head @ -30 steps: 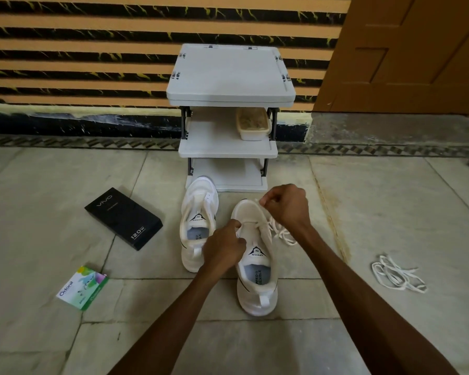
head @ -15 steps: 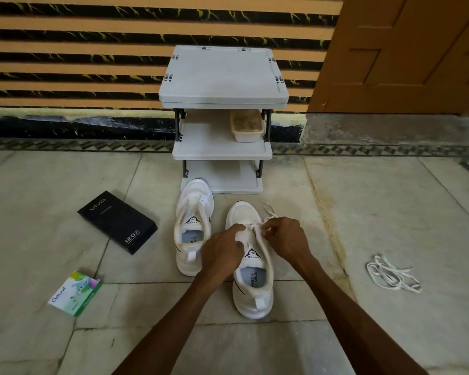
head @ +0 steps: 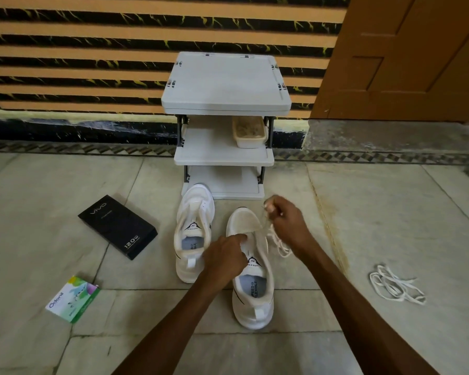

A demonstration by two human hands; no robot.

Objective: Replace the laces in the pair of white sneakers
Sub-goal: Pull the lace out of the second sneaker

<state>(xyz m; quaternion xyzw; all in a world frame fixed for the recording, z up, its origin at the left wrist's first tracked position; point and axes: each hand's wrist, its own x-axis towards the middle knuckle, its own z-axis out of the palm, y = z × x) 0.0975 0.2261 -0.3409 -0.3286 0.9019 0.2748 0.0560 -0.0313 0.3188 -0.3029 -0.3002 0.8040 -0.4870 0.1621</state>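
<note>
My left hand (head: 224,259) pinches the sneaker (head: 241,220) at its eyelets, mid-floor beside the other sneaker (head: 194,209), and my right hand (head: 287,226) grips the lace (head: 278,243), which I should draw out straight and evenly while pinning the shoe down.

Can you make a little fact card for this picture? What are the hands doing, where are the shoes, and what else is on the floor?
Right hand: pinches a white lace that runs up from the nearer sneaker
Left hand: grips that sneaker's upper by the eyelets
Other sneaker: on the floor beside it, no lace that I can see
Spare laces: loose bundle on the floor, off to the right
Also on the floor: black box, green and white packet
Behind: grey shelf rack, a tub on its middle shelf
</note>
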